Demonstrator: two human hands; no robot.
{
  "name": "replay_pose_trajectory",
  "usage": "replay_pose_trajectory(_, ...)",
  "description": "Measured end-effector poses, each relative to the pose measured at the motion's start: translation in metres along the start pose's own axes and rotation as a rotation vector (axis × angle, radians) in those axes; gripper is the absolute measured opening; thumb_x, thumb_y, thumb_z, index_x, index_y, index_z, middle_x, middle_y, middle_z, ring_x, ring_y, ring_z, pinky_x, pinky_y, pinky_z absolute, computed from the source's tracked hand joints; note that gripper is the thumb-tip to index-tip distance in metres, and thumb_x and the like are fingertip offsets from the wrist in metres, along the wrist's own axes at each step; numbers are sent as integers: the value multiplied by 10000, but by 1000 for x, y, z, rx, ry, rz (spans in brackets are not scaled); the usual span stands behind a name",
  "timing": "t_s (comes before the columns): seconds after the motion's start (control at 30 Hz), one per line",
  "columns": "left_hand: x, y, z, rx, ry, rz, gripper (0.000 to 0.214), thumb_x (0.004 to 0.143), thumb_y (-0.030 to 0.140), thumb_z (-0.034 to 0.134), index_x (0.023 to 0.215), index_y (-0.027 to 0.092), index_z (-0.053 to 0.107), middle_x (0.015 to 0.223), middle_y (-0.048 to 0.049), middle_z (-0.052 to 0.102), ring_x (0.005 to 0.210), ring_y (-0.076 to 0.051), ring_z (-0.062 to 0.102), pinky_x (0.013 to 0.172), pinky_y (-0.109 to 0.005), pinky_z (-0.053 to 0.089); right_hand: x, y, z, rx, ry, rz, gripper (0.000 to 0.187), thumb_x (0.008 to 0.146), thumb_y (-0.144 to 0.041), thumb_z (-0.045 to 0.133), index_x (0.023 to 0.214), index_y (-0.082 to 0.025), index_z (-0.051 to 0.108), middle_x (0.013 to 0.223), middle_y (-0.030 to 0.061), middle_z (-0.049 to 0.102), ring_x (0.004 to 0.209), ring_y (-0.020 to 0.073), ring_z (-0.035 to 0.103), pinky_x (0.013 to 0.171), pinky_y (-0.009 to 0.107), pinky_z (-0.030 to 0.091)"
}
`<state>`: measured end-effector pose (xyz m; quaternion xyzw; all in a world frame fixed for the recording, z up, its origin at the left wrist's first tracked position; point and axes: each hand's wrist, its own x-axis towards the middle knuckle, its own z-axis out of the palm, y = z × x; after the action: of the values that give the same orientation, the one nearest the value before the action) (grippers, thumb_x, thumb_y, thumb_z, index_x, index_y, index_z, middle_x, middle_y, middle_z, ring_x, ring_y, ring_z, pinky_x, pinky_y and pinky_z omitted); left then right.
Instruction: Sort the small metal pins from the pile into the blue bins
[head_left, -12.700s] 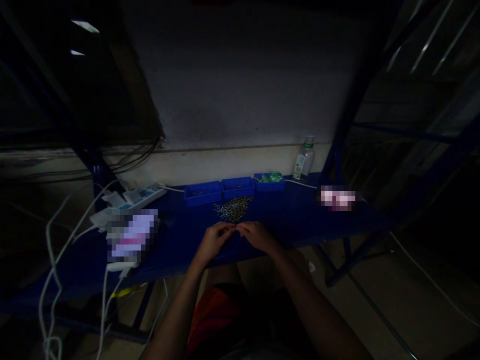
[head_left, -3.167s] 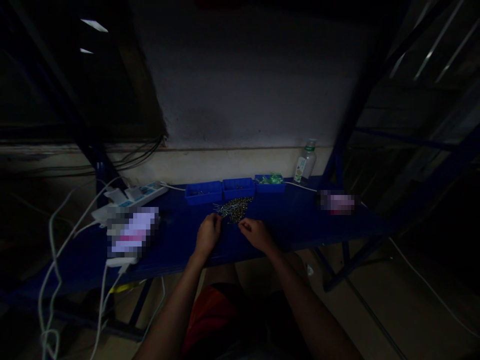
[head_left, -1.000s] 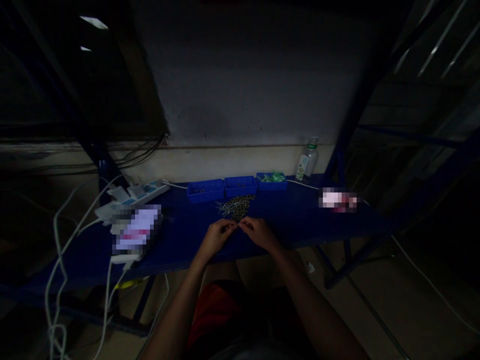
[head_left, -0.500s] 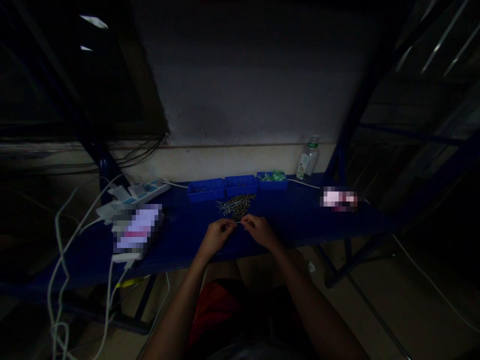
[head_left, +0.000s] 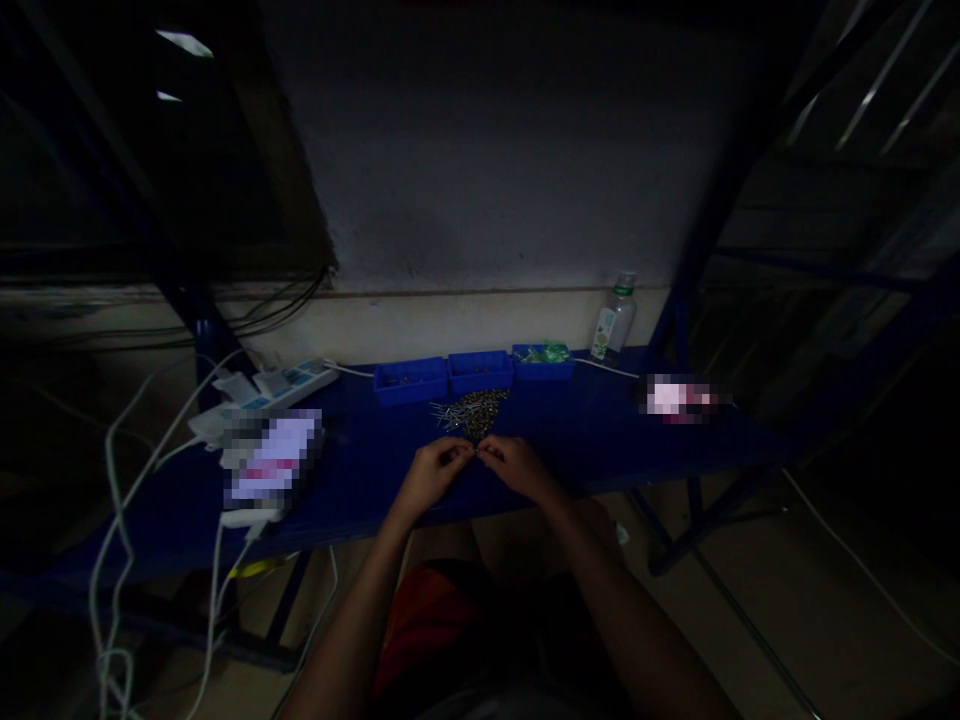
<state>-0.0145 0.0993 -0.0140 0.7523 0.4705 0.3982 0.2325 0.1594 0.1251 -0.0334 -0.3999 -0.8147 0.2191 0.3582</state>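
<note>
My left hand (head_left: 435, 470) and my right hand (head_left: 514, 463) meet fingertip to fingertip above the blue table, both closed in a pinch. A thin silvery metal pin spanned their fingertips a moment ago; now the fingers mostly hide it. Just beyond the hands lies a pile of small metal parts (head_left: 480, 408), with slim silvery shanks on its left side and brownish, rounded pieces on its right. The dim light hides their finer shape.
Behind the pile stand a left blue bin (head_left: 410, 381), a middle blue bin (head_left: 480, 371) and a right blue bin (head_left: 544, 368) with green plastic. A clear bottle (head_left: 613, 322) is at back right. Leftward are a power strip (head_left: 300, 383), white cables (head_left: 112, 500) and a blurred-out device (head_left: 277, 458).
The fingertips of both hands have drawn closer together, covering the thin metal pin that showed between them. The pile and bins look the same.
</note>
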Motion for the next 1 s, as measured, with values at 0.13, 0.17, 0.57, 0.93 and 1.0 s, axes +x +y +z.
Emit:
replay_pose_trajectory(0.13,0,-2,1,-5,-10,9,261,808,359,521,914,163,658,843,-42,660,761,-154,591,704,-243,442,0,0,0,-10,-13,-7,130,841,-240,502,868,-204,625,803,10,667,725,120,600,644,196,397)
replay_pose_trajectory(0.17,0,-3,1,-8,-13,11,262,807,359,523,915,163,658,844,-43,659,760,-154,590,703,-244,442,0,0,0,-12,-12,-11,130,842,-239,501,870,-204,623,808,10,667,728,121,600,644,195,396)
replay_pose_trajectory(0.57,2,-6,2,11,-23,9,175,793,264,504,865,163,628,853,-36,648,793,-159,586,732,-246,431,-1,1,1,0,-26,-24,147,845,-281,495,855,-208,622,814,7,660,719,117,588,638,197,386)
replay_pose_trajectory(0.93,1,-6,1,-7,-22,-37,223,802,326,490,860,152,616,766,-25,629,713,-148,577,670,-237,431,-2,-5,-3,6,26,0,210,867,-315,446,837,-200,619,752,6,644,688,117,577,620,192,378)
replay_pose_trajectory(1.0,2,-6,1,15,-26,-23,243,799,345,504,861,152,638,770,-33,634,709,-151,576,660,-240,430,-2,-6,-3,7,24,-5,218,868,-331,445,836,-201,617,752,5,644,686,117,578,620,193,380)
